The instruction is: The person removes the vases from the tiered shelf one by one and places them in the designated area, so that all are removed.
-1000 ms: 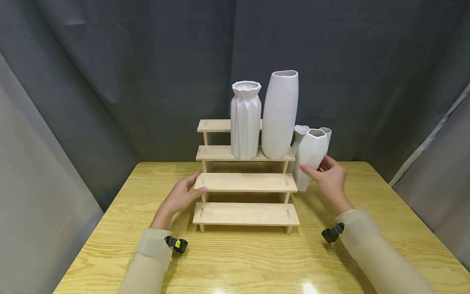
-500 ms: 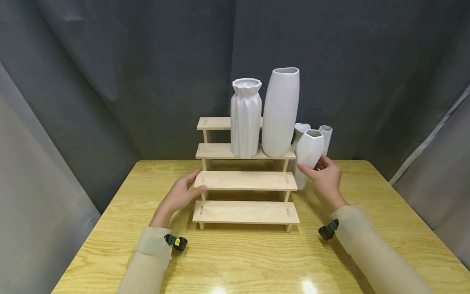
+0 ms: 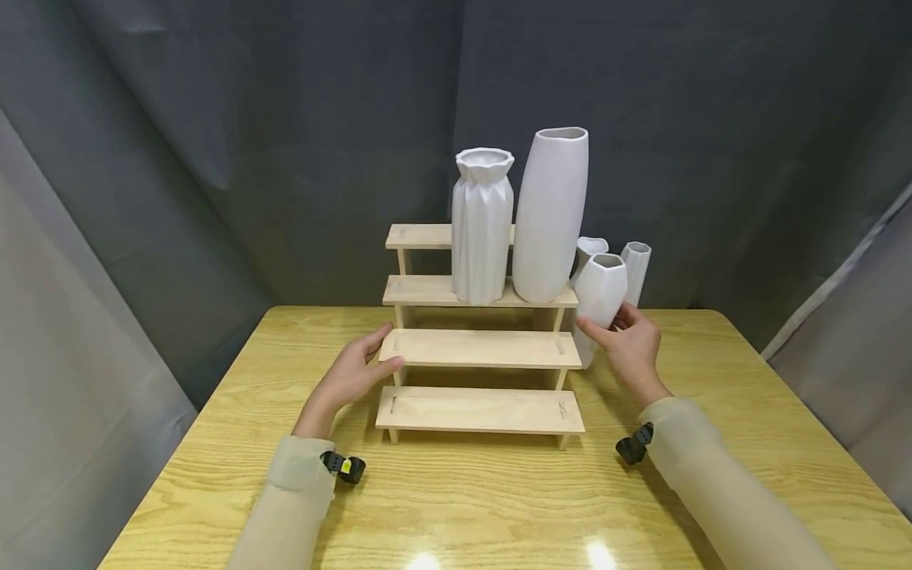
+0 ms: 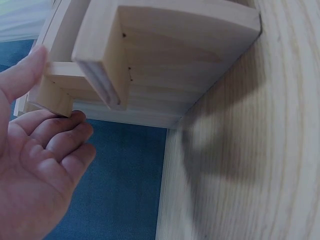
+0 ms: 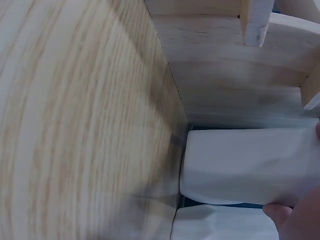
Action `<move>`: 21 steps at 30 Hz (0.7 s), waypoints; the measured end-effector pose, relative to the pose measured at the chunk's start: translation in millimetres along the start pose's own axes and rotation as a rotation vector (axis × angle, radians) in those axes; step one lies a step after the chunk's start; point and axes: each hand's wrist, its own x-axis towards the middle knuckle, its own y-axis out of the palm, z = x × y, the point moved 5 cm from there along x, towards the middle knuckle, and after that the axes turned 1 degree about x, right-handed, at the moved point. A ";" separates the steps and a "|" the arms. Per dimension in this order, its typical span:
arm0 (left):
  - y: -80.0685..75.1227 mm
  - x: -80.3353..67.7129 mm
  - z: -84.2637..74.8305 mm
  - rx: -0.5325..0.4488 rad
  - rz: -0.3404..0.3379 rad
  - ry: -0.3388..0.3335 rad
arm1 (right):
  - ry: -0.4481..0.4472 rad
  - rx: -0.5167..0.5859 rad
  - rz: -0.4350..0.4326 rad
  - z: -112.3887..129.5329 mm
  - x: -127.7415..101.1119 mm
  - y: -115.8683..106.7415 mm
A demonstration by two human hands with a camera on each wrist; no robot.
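My right hand (image 3: 630, 344) has its thumb and fingers curled round the small white vase (image 3: 600, 294), gripping it by the lower body just off the right end of the wooden step shelf (image 3: 479, 348). The vase leans a little left, its foot hidden behind the end of the second step, so I cannot tell whether it rests on the table (image 3: 499, 491). In the right wrist view its white body (image 5: 245, 165) lies right against the shelf's end, with my thumb tip on it.

Room is tight there: two more small white vases (image 3: 634, 269) stand just behind it, and the tall smooth vase (image 3: 550, 214) on the third step leans toward it from above. The ribbed vase (image 3: 482, 226) stands just left of the tall one. The two lowest steps are bare planks, and there is open tabletop to the right and in front.

My left hand (image 3: 352, 372) lies relaxed and open, thumb on top of the second step's left end, fingers under its edge (image 4: 55, 105), holding nothing.

Against a second ago, the small vase has come inward and sits lower beside the shelf end, less tilted; my left hand has stayed at the same corner.
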 end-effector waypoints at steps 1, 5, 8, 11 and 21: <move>0.0 0.1 0.0 -0.001 -0.001 -0.002 | -0.002 -0.004 -0.001 -0.7 0.3 0.3; 1.0 0.2 0.1 -0.010 0.002 0.001 | -0.005 -0.001 -0.005 -4.0 1.5 1.4; 1.6 0.3 0.3 -0.017 0.003 0.001 | -0.007 -0.005 -0.010 -6.6 3.2 1.7; 1.6 0.1 0.2 -0.018 0.003 -0.009 | -0.011 -0.008 -0.012 -8.9 5.0 2.4; 0.9 -0.2 -0.4 -0.034 0.011 -0.029 | 0.000 -0.023 -0.007 -10.5 5.6 4.5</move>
